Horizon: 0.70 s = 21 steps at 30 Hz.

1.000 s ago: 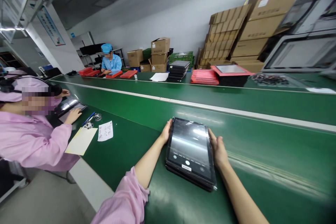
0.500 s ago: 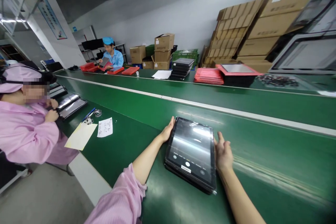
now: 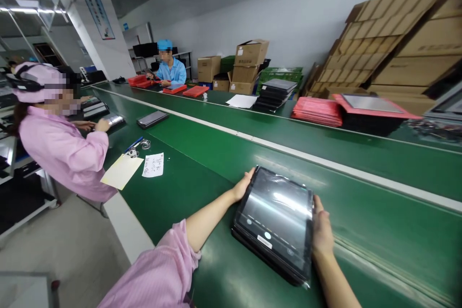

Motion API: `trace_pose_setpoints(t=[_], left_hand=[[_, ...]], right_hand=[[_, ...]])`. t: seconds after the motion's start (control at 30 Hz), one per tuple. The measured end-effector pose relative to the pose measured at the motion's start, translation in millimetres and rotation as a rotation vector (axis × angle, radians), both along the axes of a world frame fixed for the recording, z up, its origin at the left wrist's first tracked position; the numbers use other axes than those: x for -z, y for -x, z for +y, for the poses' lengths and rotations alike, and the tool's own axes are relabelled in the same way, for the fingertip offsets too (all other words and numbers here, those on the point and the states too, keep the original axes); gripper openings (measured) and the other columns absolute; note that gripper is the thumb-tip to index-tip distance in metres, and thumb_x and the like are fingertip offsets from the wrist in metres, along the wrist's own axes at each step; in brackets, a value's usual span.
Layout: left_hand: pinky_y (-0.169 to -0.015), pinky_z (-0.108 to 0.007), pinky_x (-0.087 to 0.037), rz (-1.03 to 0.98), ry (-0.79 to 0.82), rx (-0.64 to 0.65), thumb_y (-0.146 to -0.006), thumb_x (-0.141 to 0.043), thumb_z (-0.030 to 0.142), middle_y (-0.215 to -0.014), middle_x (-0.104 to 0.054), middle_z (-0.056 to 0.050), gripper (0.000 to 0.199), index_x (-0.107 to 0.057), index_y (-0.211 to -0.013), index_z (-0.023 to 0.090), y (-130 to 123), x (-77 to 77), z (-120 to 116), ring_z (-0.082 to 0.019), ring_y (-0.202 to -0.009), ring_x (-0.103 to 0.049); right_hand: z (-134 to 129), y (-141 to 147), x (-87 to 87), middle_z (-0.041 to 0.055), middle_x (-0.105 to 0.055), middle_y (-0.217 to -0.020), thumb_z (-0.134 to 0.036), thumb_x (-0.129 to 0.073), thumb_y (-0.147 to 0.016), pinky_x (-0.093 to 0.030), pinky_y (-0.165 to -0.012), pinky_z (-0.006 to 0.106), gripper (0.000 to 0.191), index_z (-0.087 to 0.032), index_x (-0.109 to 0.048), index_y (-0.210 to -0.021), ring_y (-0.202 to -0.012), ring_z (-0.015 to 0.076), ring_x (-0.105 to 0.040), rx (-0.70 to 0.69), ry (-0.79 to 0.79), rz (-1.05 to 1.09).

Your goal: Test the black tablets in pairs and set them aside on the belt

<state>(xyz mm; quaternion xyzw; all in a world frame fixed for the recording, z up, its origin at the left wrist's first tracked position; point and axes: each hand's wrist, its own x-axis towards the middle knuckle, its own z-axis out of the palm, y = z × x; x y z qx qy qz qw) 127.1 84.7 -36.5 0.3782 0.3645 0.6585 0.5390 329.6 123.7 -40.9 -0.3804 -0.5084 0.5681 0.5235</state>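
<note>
A small stack of tablets [image 3: 277, 216] lies on the green bench in front of me. The top one has a glossy, film-covered screen with a white label near its lower edge. My left hand [image 3: 244, 186] grips the far left edge, its fingertips partly hidden behind the tablets. Against the right edge presses my right hand [image 3: 322, 228], thumb side up and fingers partly hidden by the stack. Both hands are closed about the sides of the stack.
At left, a co-worker in pink [image 3: 65, 139] handles a device, with a dark tablet [image 3: 152, 119] beyond. Nearby lie a yellowish sheet [image 3: 121, 172] and handwritten note [image 3: 153, 165]. Across a pale rail [image 3: 288, 150] are red sleeves [image 3: 317, 110], stacked tablets [image 3: 275, 96] and a person in blue [image 3: 172, 70].
My right hand has come in from beside the stack to press on its right edge. My view has turned left. A dark tablet now lies on the bench beyond the co-worker in pink.
</note>
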Motion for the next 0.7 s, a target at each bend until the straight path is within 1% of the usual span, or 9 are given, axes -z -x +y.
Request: trace_pose_setpoints(t=[0.1,0.17,0.27,0.4,0.53,0.6,0.7], left_hand=[[-0.126,-0.044,-0.017,0.003,-0.010,0.000,-0.094,-0.033,0.073,-0.164,-0.028,-0.010,0.085,-0.023,-0.159,0.018,3,2.8,1,-0.028,-0.152,-0.024],[-0.126,-0.046,-0.017,0.000,-0.007,0.003,-0.094,-0.034,0.073,-0.163,-0.029,-0.009,0.084,-0.025,-0.159,0.021,4,4.8,2,-0.029,-0.152,-0.025],[-0.126,-0.046,-0.017,0.034,-0.003,-0.013,-0.094,-0.032,0.074,-0.164,-0.029,-0.009,0.083,-0.025,-0.159,0.022,5,6.9,2,-0.029,-0.152,-0.026],[-0.126,-0.043,-0.017,0.083,-0.013,-0.047,-0.095,-0.030,0.073,-0.164,-0.028,-0.008,0.082,-0.026,-0.158,0.020,3,7.7,3,-0.028,-0.152,-0.025],[-0.127,-0.042,-0.015,0.109,-0.017,-0.057,-0.097,-0.027,0.071,-0.164,-0.028,-0.009,0.081,-0.026,-0.158,0.019,4,8.4,4,-0.027,-0.152,-0.025],[-0.127,-0.043,-0.013,0.117,-0.015,-0.056,-0.097,-0.027,0.071,-0.165,-0.025,-0.009,0.081,-0.025,-0.159,0.018,4,9.1,4,-0.027,-0.153,-0.024],[-0.126,-0.044,-0.014,0.126,-0.010,-0.053,-0.096,-0.027,0.072,-0.165,-0.024,-0.009,0.082,-0.024,-0.159,0.019,5,9.8,3,-0.028,-0.152,-0.024]], right_hand=[[-1,2,-7.4,0.0112,-0.036,-0.160,-0.076,-0.046,-0.084,-0.015,-0.125,0.049,0.093,-0.017,-0.035,-0.155,-0.148,0.0309,-0.030,0.036,0.082,0.048],[-3,3,-13.1,0.0116,-0.037,-0.159,-0.077,-0.050,-0.081,-0.016,-0.125,0.048,0.096,-0.015,-0.037,-0.154,-0.148,0.0309,-0.030,0.045,0.104,0.072],[-7,5,-20.9,0.0118,-0.039,-0.158,-0.077,-0.053,-0.080,-0.019,-0.124,0.050,0.097,-0.016,-0.039,-0.153,-0.147,0.0325,-0.032,0.055,0.110,0.066],[-14,7,-29.9,0.0129,-0.042,-0.155,-0.078,-0.055,-0.078,-0.024,-0.122,0.049,0.098,-0.016,-0.040,-0.153,-0.145,0.0328,-0.034,0.080,0.110,0.061],[-18,9,-37.3,0.0120,-0.041,-0.156,-0.077,-0.057,-0.077,-0.024,-0.123,0.047,0.099,-0.017,-0.040,-0.153,-0.144,0.0330,-0.035,0.080,0.143,0.077],[-20,9,-39.8,0.0130,-0.041,-0.156,-0.079,-0.058,-0.075,-0.024,-0.123,0.046,0.105,-0.014,-0.039,-0.154,-0.144,0.0339,-0.035,0.078,0.136,0.073],[-20,9,-41.1,0.0159,-0.039,-0.157,-0.085,-0.060,-0.067,-0.023,-0.123,0.045,0.119,-0.008,-0.036,-0.154,-0.144,0.0353,-0.034,0.069,0.112,0.051]])
